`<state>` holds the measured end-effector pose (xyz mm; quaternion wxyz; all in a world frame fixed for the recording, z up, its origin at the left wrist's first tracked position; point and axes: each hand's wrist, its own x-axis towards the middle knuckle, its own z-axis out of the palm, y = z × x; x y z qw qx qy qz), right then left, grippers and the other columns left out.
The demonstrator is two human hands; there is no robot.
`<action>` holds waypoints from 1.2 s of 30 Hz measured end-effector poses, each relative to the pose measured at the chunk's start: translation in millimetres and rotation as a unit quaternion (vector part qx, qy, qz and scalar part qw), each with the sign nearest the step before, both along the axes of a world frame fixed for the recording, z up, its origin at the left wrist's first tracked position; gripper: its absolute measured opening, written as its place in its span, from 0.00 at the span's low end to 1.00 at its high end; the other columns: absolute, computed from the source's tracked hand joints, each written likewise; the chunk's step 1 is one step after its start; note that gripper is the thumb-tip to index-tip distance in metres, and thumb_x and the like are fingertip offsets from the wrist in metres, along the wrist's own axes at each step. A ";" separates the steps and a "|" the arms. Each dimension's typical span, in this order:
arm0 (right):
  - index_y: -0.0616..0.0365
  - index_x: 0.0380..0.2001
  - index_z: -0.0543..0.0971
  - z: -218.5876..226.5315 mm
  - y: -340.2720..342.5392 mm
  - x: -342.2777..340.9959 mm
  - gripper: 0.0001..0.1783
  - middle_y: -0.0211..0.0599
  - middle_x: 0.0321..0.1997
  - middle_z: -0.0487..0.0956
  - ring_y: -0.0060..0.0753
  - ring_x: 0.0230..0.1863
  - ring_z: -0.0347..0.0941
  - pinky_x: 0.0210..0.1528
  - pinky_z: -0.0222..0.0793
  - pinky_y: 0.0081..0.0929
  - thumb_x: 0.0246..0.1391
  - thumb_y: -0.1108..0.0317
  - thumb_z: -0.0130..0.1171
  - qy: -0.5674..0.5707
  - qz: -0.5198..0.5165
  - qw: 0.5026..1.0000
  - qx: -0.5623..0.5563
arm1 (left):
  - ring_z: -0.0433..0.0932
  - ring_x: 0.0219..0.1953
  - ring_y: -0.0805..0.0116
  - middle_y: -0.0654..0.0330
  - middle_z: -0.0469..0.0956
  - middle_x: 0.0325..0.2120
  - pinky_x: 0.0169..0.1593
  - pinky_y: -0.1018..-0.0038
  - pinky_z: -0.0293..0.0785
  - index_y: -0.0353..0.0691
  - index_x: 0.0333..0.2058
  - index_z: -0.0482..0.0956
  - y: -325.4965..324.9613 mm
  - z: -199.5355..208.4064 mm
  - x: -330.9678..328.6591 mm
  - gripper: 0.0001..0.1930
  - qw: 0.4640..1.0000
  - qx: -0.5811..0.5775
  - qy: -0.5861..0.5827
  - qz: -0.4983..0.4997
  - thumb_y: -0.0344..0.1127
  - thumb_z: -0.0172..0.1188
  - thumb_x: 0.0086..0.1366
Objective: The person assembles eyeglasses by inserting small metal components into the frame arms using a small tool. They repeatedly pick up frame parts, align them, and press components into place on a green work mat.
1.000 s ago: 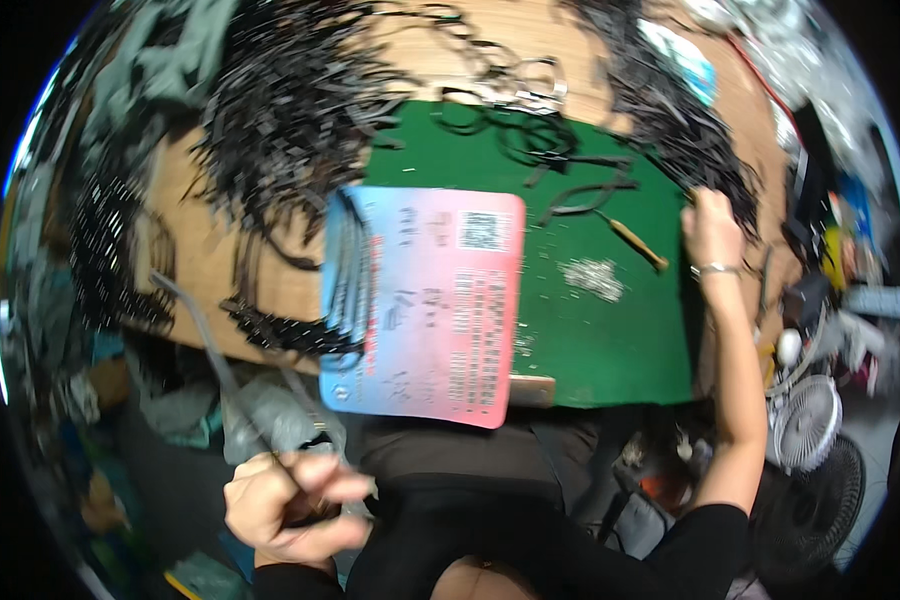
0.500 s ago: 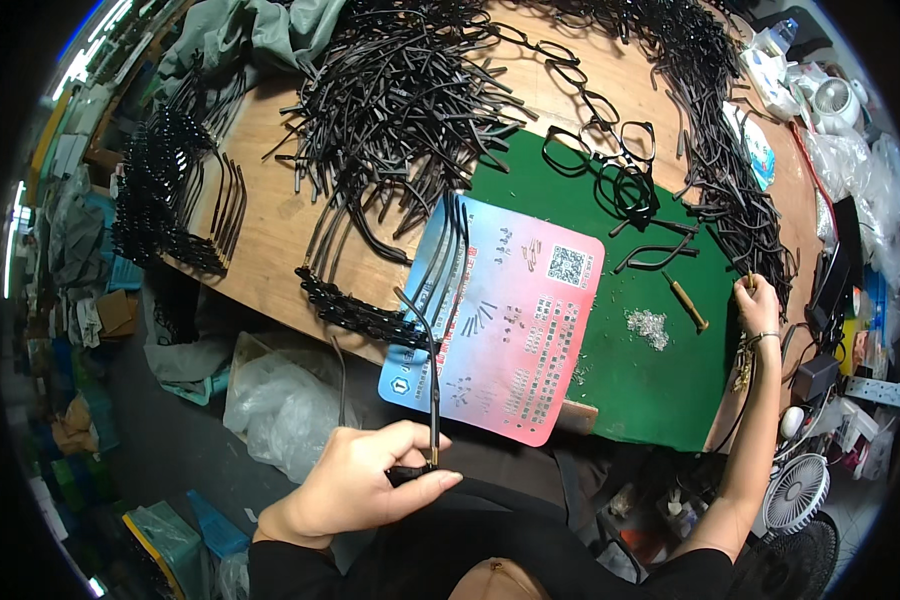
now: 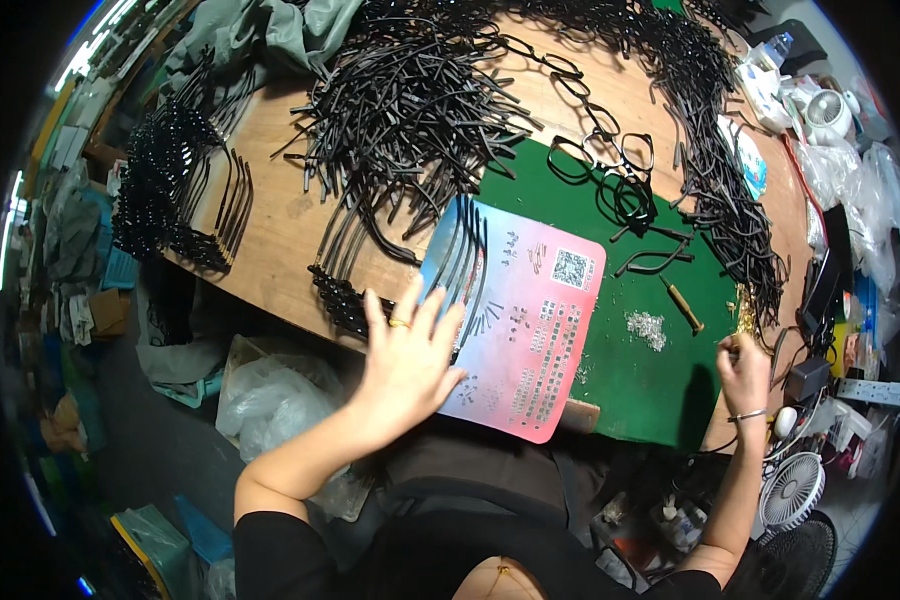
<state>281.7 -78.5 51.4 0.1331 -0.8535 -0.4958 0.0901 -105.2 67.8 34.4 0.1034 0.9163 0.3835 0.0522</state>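
Observation:
My left hand (image 3: 407, 355) lies palm down with its fingers spread, over the near end of a row of assembled black eyeglass frames (image 3: 337, 300). Their thin temples (image 3: 462, 245) point away from me, some across a blue and pink printed mat (image 3: 530, 370). Beside the right edge of the green mat (image 3: 660, 400), my right hand (image 3: 744, 372) is closed in a pinch; whatever it holds is too small to make out. Small gold-coloured parts (image 3: 744, 308) lie just beyond that hand.
A big heap of black temples (image 3: 400, 110) fills the far middle, and another pile (image 3: 710, 150) runs down the right. Loose eyeglass frames (image 3: 625, 195), a yellow-handled screwdriver (image 3: 684, 304) and tiny clear bits (image 3: 647, 329) rest on green. More stacked frames (image 3: 165, 190) stand left.
My left hand has let go of the eyeglass frame it held near my body and moved forward onto the row, fingers spreading. My right hand has drawn back toward me from the gold-coloured parts.

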 end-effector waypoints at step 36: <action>0.64 0.25 0.71 -62.5 -21.1 -32.0 0.06 0.35 0.22 0.73 0.25 0.25 0.68 0.30 0.65 0.22 0.49 0.73 0.57 0.114 -0.083 0.985 0.100 | 0.62 0.58 0.56 0.57 0.70 0.46 0.62 0.44 0.44 0.43 0.44 0.71 221.9 8.3 -255.0 0.24 0.951 0.121 0.210 0.190 0.18 0.50 0.45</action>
